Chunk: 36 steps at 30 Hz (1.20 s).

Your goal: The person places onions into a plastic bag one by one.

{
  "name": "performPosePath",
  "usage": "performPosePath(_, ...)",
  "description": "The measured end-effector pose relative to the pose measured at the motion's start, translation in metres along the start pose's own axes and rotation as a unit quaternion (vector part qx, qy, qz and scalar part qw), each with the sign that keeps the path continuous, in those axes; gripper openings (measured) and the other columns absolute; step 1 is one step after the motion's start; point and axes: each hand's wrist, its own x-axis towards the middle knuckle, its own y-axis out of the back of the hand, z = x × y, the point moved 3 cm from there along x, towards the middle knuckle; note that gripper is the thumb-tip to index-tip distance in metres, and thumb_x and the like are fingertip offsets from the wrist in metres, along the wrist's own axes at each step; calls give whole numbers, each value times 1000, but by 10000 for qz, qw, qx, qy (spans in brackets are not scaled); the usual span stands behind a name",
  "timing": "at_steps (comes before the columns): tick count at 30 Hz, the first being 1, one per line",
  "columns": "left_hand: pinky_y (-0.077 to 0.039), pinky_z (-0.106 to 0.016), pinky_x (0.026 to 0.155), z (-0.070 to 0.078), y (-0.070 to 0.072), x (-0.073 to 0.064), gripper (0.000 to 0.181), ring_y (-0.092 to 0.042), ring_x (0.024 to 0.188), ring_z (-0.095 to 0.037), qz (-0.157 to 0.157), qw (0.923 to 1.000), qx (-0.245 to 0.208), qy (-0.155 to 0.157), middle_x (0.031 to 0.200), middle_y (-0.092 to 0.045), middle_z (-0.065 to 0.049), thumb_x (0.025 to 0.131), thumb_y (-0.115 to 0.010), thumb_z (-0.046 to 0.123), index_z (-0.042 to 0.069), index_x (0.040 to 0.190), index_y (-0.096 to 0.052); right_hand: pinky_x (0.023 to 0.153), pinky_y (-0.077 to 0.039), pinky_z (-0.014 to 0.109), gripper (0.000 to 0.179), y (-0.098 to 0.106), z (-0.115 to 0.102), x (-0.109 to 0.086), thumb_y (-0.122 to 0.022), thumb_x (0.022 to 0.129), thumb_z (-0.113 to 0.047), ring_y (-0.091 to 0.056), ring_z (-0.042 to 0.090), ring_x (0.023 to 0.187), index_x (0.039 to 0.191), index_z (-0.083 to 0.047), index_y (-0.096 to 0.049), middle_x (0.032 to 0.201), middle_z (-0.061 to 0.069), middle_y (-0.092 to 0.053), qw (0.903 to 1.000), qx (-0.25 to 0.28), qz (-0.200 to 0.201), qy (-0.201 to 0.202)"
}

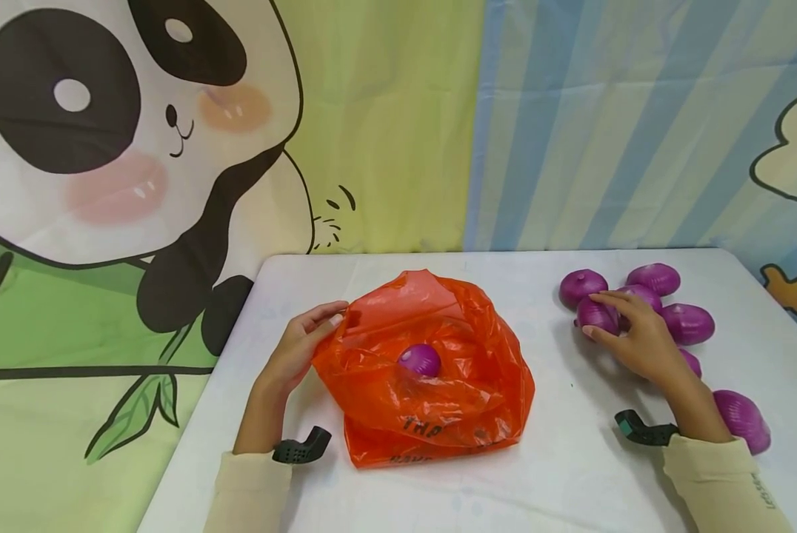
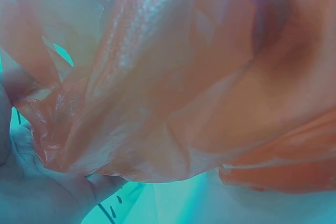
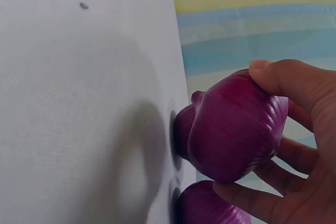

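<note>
My left hand (image 1: 296,346) pinches the left edge of an orange-red plastic bag (image 1: 378,414), thumb on one side of the film and fingers on the other. The bag's mouth gapes, and one purple onion (image 1: 420,360) shows within it. On the right, my right hand (image 1: 641,340) grips another purple onion (image 1: 597,317) between thumb and fingers. In the right wrist view this onion (image 3: 236,127) appears close up, its pointed tip toward the table side. The left wrist view is mostly filled by the translucent bag film (image 2: 157,103).
Several more purple onions lie around my right hand, among them one at the back (image 1: 653,279), one to the right (image 1: 688,324) and one beside the right forearm (image 1: 741,420). They rest on a white table (image 1: 398,503) with a printed panda curtain (image 1: 385,126) behind.
</note>
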Motion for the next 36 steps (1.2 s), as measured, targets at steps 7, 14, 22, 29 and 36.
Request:
performPosePath(7,-52,-37,90,2,0,0,45,-55,116,-38,22,10000,-45,4,133,-55,-16,99,-59,25,3,138,-51,88,-38,72,63,8,-11,2,-78,84,-24,-36,54,126,138,-4,-52,142,26,-40,9996,288,63,-25)
performPosePath(14,-52,-36,89,2,0,-1,45,-55,116,-39,8,10000,-49,12,133,-55,-16,99,-58,25,2,138,-51,87,-41,70,63,15,-23,5,-77,85,-24,-39,51,127,141,-10,-51,145,20,-42,9973,706,147,-164)
performPosePath(22,-52,-35,89,2,-1,-1,43,-54,118,-39,33,10000,-55,17,132,-56,-15,100,-57,23,2,137,-51,84,-51,49,63,20,-37,10,-76,86,-24,-44,48,124,143,-18,-51,146,14,-42,9954,914,208,-214)
performPosePath(29,-52,-34,89,4,-1,-2,41,-54,118,-36,47,10000,-23,6,132,-56,-15,100,-55,18,1,137,-51,71,-42,3,61,29,-54,19,-75,87,-23,-50,37,116,143,-19,-51,144,10,-46,9948,983,257,-45)
performPosePath(36,-49,-39,93,3,-1,-1,40,-56,118,-28,-42,10000,13,2,133,-55,-15,98,-53,4,0,138,-50,76,-45,6,60,35,-76,28,-74,88,-21,-47,38,123,143,-18,-51,143,9,-45,9910,1320,197,18)
